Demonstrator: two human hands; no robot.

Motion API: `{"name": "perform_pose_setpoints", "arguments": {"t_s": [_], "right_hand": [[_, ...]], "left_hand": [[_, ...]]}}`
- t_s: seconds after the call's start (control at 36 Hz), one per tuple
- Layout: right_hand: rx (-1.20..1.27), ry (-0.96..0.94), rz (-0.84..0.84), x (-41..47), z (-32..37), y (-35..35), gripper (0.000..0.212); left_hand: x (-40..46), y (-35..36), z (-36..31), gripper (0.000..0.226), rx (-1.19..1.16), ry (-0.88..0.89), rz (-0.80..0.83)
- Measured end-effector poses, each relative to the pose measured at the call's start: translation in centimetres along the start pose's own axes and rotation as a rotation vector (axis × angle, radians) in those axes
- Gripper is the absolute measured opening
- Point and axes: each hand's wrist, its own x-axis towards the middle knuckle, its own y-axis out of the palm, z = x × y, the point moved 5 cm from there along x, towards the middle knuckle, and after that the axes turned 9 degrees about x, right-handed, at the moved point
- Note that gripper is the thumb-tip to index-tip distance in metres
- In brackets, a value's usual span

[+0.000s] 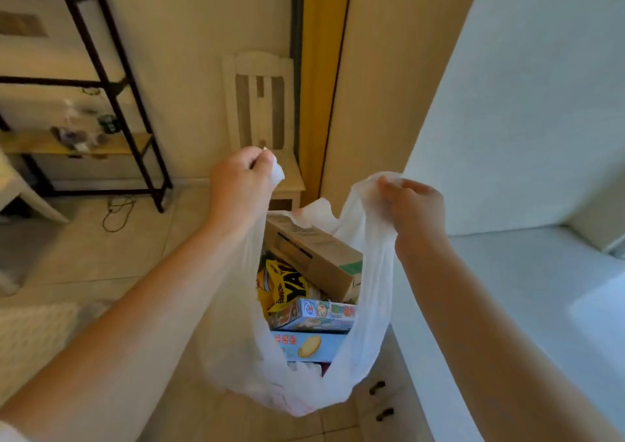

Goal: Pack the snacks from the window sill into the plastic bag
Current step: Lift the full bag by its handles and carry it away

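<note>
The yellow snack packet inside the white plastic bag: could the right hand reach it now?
Probably not yet: the right hand grips a handle of the white plastic bag. The yellow snack packet lies uncovered below.

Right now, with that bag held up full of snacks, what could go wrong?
The thin plastic bag hangs in the air, with only the left hand and right hand holding its handles; either grip slipping could tip it. The long brown box leans up out of the opening and might slide out. Box corners, like those of the blue biscuit box, press against stretched plastic and could perhaps tear it.
</note>
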Motion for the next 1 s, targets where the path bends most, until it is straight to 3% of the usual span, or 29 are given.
{"name": "perform_pose_setpoints", "arguments": {"t_s": [0.08, 0.19, 0.28, 0.39, 0.47, 0.56, 0.69, 0.81, 0.89, 0.94, 1.0], "right_hand": [[-0.027, 0.073, 0.04, 0.9, -2.4, 4.2, 0.008], [-0.06, 0.205, 0.049, 2.4, -5.9, 8.7, 0.032], [-0.107, 0.256, 0.095, 4.1, -8.1, 11.8, 0.03], [-0.155, 0.322, 0.149, 6.8, -10.2, 16.0, 0.023], [-0.159, 0.355, 0.187, 9.4, -11.5, 19.4, 0.026], [-0.182, 0.349, 0.237, 12.2, -12.7, 22.7, 0.028], [-0.407, 0.297, 0.383, 17.3, -13.4, 28.2, 0.021], [-0.57, 0.197, 0.415, 21.3, -13.2, 31.1, 0.013], [-0.31, 0.353, 0.477, 23.6, -14.1, 33.3, 0.014], [-0.284, 0.363, 0.418, 25.2, -13.5, 34.2, 0.021], [-0.332, 0.368, 0.42, 27.2, -13.5, 35.7, 0.012]], "left_hand": [[1.3, -1.2, 4.3, 0.042, 0.099, -0.035, -0.012], [3.1, -2.3, 10.6, 0.037, 0.192, -0.11, -0.031], [4.6, -2.9, 14.8, 0.036, 0.266, -0.177, -0.045], [7.1, -2.7, 19.2, 0.04, 0.299, -0.348, -0.024], [9.1, -1.8, 22.0, 0.035, 0.198, -0.569, -0.004], [11.1, -0.7, 24.0, 0.029, 0.068, -0.783, -0.007], [14.8, 1.8, 25.8, 0.036, 0.069, -0.911, 0.052], [17.9, 3.3, 26.6, 0.023, 0.041, -0.988, 0.011], [20.2, 4.2, 26.7, 0.011, 0.081, -1.029, 0.003], [22.0, 4.7, 27.0, 0.011, 0.13, -1.041, 0.01], [24.0, 5.4, 28.2, 0.012, 0.15, -1.07, 0.021]]}}
